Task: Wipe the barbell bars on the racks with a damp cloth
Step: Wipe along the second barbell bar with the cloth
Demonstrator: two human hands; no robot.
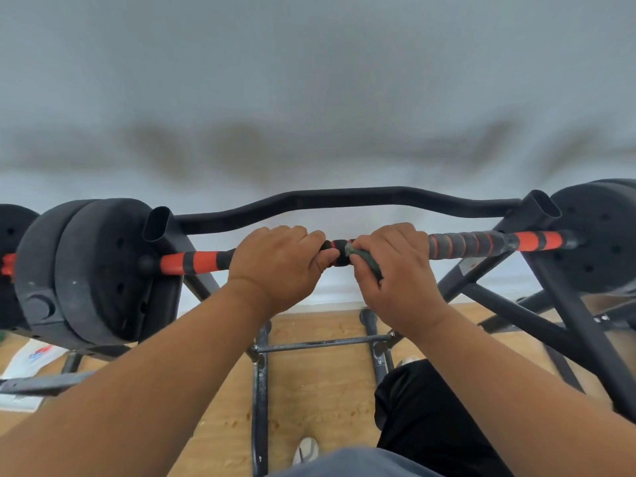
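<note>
Two hands (280,266) (392,266), one barbell bar (481,243), one cloth (366,259), three weight plates (103,270) (599,235) (10,235).

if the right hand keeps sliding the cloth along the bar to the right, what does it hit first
Probably the ribbed foam grip, right beside the right hand holding the cloth on the barbell bar. Past that come the rack upright and the weight plate.

A small home or private gym corner. A barbell bar wrapped in orange and black foam grip (481,243) rests across a black tubular steel rack (344,199), with round black weight plates (103,270) at both ends. The rack stands close against a plain pale wall (309,80) on a light wood-pattern floor (316,390).
</note>
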